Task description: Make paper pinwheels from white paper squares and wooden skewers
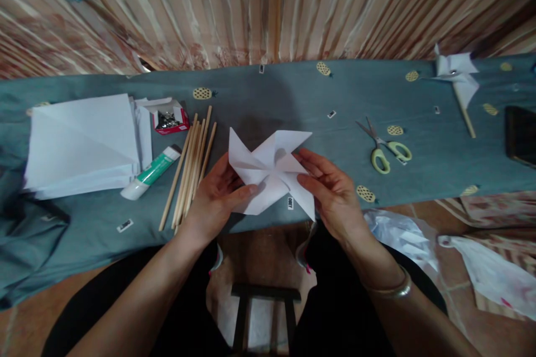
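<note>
Where the near edge of the table (268, 95) runs past the lap, a white paper pinwheel (272, 170) is held above it by both hands, about midway along that edge. The left hand (215, 198) is closed on the pinwheel's left blade, thumb on top and fingers beneath. The right hand (330, 192) grips the right and lower blades, with the fingertips (304, 159) laid close to the folded centre. 4 pointed blades can be counted. A bangle (389, 289) is worn on the right wrist.

Just left of the left hand, a bundle of wooden sticks (190, 167) lies at a slant, its lower ends near the near edge. A glue tube (151, 173), white with a green label, lies left of the sticks, touching a stack of white paper (84, 145) toward the table's left end. A small red box (170, 117), open, sits behind the tube and beside the stack. Right of the pinwheel, well apart from it, scissors (385, 148) with pale green handles are laid open. A finished pinwheel on a stick (458, 81) rests near the far right corner. A dark flat object (521, 136) is seen at the right end; what it is cannot be told.
</note>
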Tool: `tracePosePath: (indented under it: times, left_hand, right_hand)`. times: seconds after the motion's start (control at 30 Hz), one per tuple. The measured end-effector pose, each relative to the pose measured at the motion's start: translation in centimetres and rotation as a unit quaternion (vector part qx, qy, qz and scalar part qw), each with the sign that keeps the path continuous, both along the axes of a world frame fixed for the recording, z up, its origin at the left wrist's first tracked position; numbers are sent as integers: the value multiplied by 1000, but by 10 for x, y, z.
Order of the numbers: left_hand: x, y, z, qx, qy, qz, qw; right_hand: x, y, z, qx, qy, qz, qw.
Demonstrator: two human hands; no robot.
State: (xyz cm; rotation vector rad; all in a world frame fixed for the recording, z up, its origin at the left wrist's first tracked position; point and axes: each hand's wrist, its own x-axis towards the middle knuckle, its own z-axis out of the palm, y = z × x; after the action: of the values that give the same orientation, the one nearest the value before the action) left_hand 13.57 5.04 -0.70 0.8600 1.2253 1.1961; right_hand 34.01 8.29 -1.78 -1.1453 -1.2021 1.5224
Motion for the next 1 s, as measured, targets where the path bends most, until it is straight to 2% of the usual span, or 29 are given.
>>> tracePosePath:
  times: [0.3, 0.47, 0.57, 0.7, 0.8, 1.0]
  left_hand:
    - [4, 0, 6, -22, -7, -21, 1000]
    - [9, -3, 11, 5, 12, -46, 999]
    - [11, -4, 14, 18, 36, -51, 998]
    - [12, -3, 15, 28, 57, -21, 998]
    - [13, -2, 15, 41, 52, 6, 998]
    - [15, -4, 17, 41, 63, -7, 997]
  right_hand:
    - [-2, -2, 8, -44, 33, 79, 995]
    - [-4, -2, 6, -90, 0, 61, 994]
    - [-5, -1, 3, -91, -6, 37, 995]
    - [-4, -1, 3, -69, -15, 13, 997]
    - [-5, 0, 6, -77, -16, -5, 997]
    - [-8, 2, 15, -111, 24, 29, 993]
